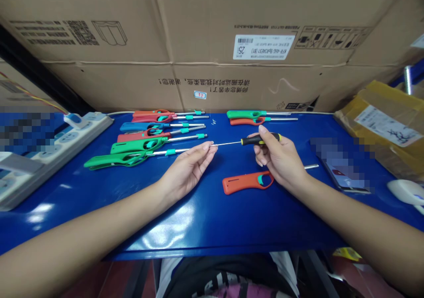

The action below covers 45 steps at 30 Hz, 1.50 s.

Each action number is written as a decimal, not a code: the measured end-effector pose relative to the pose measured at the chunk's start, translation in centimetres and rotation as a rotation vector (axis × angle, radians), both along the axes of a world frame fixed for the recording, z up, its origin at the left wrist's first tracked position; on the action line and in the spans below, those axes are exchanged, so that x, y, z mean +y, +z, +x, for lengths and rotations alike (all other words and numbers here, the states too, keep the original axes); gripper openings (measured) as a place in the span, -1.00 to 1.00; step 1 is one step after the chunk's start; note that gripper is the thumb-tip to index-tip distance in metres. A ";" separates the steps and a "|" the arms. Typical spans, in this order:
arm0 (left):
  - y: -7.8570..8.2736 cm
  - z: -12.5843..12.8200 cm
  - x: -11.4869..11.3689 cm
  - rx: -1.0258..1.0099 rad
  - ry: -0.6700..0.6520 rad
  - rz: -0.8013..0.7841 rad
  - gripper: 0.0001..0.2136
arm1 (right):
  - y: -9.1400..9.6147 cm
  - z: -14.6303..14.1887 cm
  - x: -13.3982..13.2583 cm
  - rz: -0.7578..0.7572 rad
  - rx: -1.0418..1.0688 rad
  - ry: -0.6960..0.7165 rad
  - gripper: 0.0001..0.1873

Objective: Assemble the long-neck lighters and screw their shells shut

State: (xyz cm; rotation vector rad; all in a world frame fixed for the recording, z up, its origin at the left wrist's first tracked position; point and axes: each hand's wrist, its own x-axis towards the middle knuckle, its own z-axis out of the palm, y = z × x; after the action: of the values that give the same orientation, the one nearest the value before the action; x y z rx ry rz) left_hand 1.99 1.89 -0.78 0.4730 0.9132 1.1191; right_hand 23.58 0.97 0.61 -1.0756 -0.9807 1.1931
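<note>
- Right hand (pixel 280 158) closed round the screwdriver (pixel 245 142) handle, just past 12 o'clock of the bench (pixel 212 218) centre.
- Left hand (pixel 187 167) half curled, fingertips pinching the bare tip, at 9 o'clock of the handle.
- Lighter (pixel 243 183) flat on the bench, under the right hand at 6 o'clock.
- Likely risk: tip pricking the left fingertips if pushed along its axis.
- Also possible: right wrist nudging the lighter toward the phone (pixel 344 174) at 3 o'clock.

Glossy blue table (pixel 205 218): orange plastic long-nosed lighter (pixel 245 184) under right grip (pixel 276 156); row of green, red and blue lighters (pixel 145 134) beyond left grip (pixel 187 167).
</note>
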 end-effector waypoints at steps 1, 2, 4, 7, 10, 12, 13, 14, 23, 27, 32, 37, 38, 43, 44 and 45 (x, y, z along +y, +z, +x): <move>0.1 0.1 0.0 -0.001 0.008 -0.002 -0.86 | -0.1 0.0 0.0 -0.008 0.002 0.003 -0.55; 0.1 0.1 0.0 -0.005 0.014 -0.003 -0.85 | -0.2 0.0 0.0 -0.017 0.005 0.003 -0.55; 0.2 0.2 -0.1 -0.017 0.012 -0.002 -0.83 | -0.3 0.0 0.0 -0.031 0.011 -0.002 -0.56; 0.1 0.2 -0.2 -0.022 -0.029 0.015 -0.83 | -0.3 0.0 0.0 -0.030 0.020 -0.016 -0.55; 0.1 0.1 -0.4 -0.005 -0.090 0.058 -0.88 | -0.1 -0.1 0.0 -0.020 0.035 -0.039 -0.53; 0.3 0.1 -0.7 0.008 -0.138 0.096 -0.87 | 0.0 -0.1 0.0 -0.016 0.048 -0.055 -0.52; 0.5 0.1 -0.8 0.020 -0.163 0.114 -0.81 | 0.1 -0.2 0.0 -0.015 0.053 -0.062 -0.51; 0.6 0.0 -0.9 0.033 -0.186 0.131 -0.74 | 0.1 -0.2 0.1 -0.014 0.058 -0.069 -0.51; 0.3 -0.8 -0.8 0.267 -0.245 0.407 -0.57 | 1.0 0.9 0.5 0.147 0.028 -0.175 -0.50; 0.4 -1.2 -1.2 0.749 -0.470 0.747 -0.63 | 2.0 1.2 0.1 0.225 0.035 -0.186 -0.57; 0.3 -1.0 -2.3 1.176 -0.612 1.195 -0.57 | 2.6 1.0 -0.3 0.261 0.010 -0.092 -0.63; -0.5 -0.9 -2.3 1.161 -0.603 1.212 -0.68 | 3.1 1.2 -0.7 0.232 0.026 0.089 -0.73; -0.6 -0.9 -2.2 1.151 -0.600 1.200 -0.68 | 3.2 1.2 -0.8 0.244 0.014 0.105 -0.71; -0.6 -0.8 -2.0 1.127 -0.601 1.155 -0.68 | 3.1 1.2 -1.2 0.438 -0.131 0.050 -0.75; -0.6 -0.8 -2.1 1.127 -0.603 1.156 -0.68 | 3.0 1.2 -1.3 0.477 -0.165 0.037 -0.78; -0.6 -0.7 -2.1 1.130 -0.605 1.159 -0.68 | 2.9 1.0 -1.5 0.509 -0.200 0.029 -0.80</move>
State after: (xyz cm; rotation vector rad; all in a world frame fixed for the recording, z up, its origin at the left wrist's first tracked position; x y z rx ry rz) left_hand 1.28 -0.24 -1.37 2.3234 0.8358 0.6423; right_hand 24.60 -0.53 3.56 -0.7804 -1.3697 0.8011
